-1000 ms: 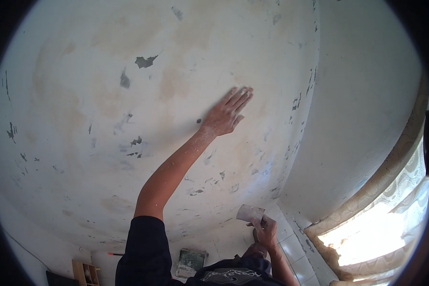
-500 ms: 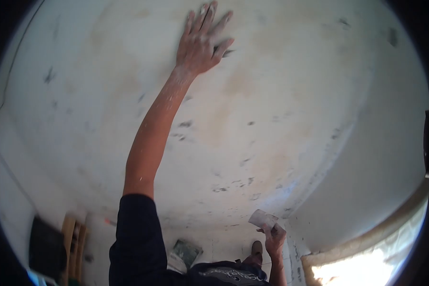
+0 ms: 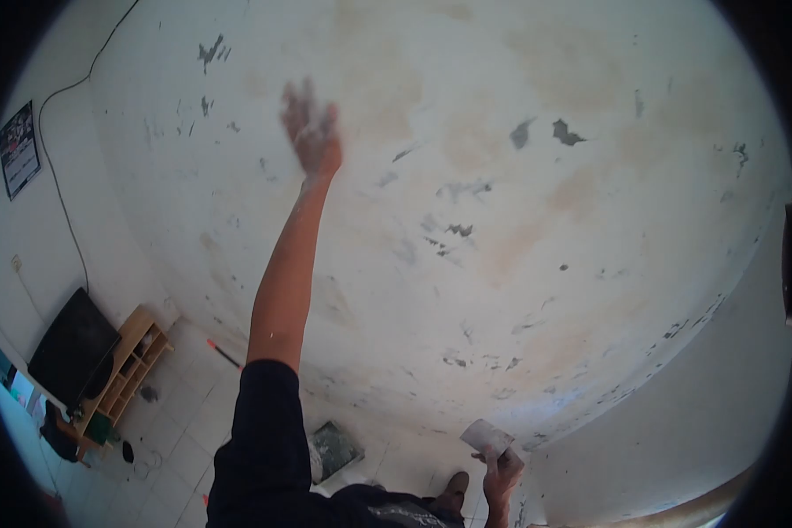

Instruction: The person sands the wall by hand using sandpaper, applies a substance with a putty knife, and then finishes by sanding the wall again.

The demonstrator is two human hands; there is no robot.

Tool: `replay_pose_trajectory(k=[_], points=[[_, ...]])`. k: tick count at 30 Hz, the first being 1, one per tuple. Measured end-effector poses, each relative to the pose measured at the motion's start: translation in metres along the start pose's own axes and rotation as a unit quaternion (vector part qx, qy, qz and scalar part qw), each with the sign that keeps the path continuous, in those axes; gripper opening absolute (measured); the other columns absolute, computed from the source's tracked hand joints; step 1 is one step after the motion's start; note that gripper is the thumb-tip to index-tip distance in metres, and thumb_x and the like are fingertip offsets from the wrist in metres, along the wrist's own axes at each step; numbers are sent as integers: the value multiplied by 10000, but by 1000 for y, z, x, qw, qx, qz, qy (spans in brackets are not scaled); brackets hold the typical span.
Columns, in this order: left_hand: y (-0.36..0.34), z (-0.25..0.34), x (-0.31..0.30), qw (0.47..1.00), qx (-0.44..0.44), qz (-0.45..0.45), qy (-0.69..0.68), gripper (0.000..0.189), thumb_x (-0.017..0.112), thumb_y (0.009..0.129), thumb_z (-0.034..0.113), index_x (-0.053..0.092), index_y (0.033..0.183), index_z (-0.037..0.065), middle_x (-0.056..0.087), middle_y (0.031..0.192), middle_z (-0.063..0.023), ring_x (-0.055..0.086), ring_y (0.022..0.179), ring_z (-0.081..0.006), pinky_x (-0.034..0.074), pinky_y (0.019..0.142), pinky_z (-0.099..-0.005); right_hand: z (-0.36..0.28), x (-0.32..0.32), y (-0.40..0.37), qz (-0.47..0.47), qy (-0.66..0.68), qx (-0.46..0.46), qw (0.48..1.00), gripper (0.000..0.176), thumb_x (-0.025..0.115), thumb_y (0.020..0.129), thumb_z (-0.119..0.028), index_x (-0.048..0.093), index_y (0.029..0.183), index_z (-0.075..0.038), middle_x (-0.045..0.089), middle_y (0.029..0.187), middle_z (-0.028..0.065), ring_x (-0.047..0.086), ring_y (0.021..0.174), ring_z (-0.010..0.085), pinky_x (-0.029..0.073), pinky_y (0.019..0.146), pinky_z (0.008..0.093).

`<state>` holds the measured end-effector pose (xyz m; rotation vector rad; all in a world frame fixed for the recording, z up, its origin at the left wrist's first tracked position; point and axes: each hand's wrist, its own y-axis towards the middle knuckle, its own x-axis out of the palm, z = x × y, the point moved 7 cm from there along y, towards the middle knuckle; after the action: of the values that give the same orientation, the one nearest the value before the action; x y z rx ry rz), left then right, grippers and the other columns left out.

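Note:
My left hand is raised at the end of a stretched arm, in front of the patchy white wall. Its fingers look apart and hold nothing, though motion smears them; white dust coats the skin. Low on the right, my right hand grips a flat putty scraper, a grey-white rectangular plate with smears on its face. Bare grey chips and tan stains mark the wall around and to the right of my left hand.
At the left stand a television and a wooden shelf unit. A cable runs down the side wall past a poster. By my feet on the tiled floor lies a dark green container.
My left hand has moved left and somewhat lower in view and is now blurred. The view has shifted, showing more of the left side of the room. The right hand keeps its scraper.

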<state>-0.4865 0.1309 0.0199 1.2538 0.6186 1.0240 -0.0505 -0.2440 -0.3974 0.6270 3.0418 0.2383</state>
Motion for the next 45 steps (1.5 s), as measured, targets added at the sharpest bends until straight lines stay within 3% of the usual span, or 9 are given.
replay_pose_trajectory(k=[3,7,9,19,25,27,30,35,45], points=[[-14,-67,11,970,-224,68,68,734,384,1092,502,202,1667,84,159,1728,-217,110,1608,-373,61,1286,-535,10,-1,1,15,7,6,1000,207,653,995,-51,676,1038,150,758,928,186,780,800,261,638,753,355],[8,-26,26,952,-288,90,57,770,374,1096,492,164,1652,2,142,1717,-260,104,1608,-370,65,1294,-514,8,-2,6,9,-11,-6,1000,202,650,992,-42,678,1039,152,760,929,185,778,798,259,638,755,357],[30,37,37,988,-139,60,19,790,381,1094,476,158,1631,-60,135,1703,-295,100,1605,-377,71,1302,-491,7,-5,7,21,-2,-4,1000,201,650,991,-41,678,1040,152,761,934,186,777,797,257,637,754,356],[58,256,76,991,125,26,-30,792,451,1076,447,215,1607,-90,212,1679,-302,166,1588,-403,121,1302,-500,10,-6,9,68,3,-14,998,210,657,981,-46,681,1023,158,759,912,177,771,772,246,641,736,355],[8,352,89,947,278,-70,-143,811,526,1044,451,250,1613,-57,269,1675,-260,226,1575,-392,160,1297,-509,14,-8,8,96,12,-18,995,207,655,979,-43,682,1021,158,759,904,176,771,768,247,644,732,351],[-18,372,89,890,373,-150,-213,821,544,1030,477,267,1620,-21,297,1683,-199,259,1570,-354,166,1299,-508,16,-4,9,96,18,-16,995,207,656,978,-44,682,1017,159,759,904,179,772,765,247,644,728,349],[-22,368,89,871,423,-170,-182,810,546,1027,491,276,1631,23,305,1691,-153,282,1566,-314,175,1300,-503,19,-7,12,113,43,-10,993,207,655,981,-41,680,1011,162,755,907,191,772,768,254,650,723,353],[44,308,84,900,392,-123,-147,731,519,1041,495,300,1650,155,287,1707,-114,279,1569,-308,163,1300,-505,12,-2,23,66,12,-39,997,231,654,986,-48,667,1019,180,750,941,210,770,782,272,663,730,364],[174,87,52,983,178,53,-13,655,484,1058,507,345,1641,241,259,1715,-148,227,1583,-351,131,1286,-518,13,9,31,50,20,-26,998,274,699,968,-107,674,1011,162,745,917,196,747,767,248,631,708,364]])
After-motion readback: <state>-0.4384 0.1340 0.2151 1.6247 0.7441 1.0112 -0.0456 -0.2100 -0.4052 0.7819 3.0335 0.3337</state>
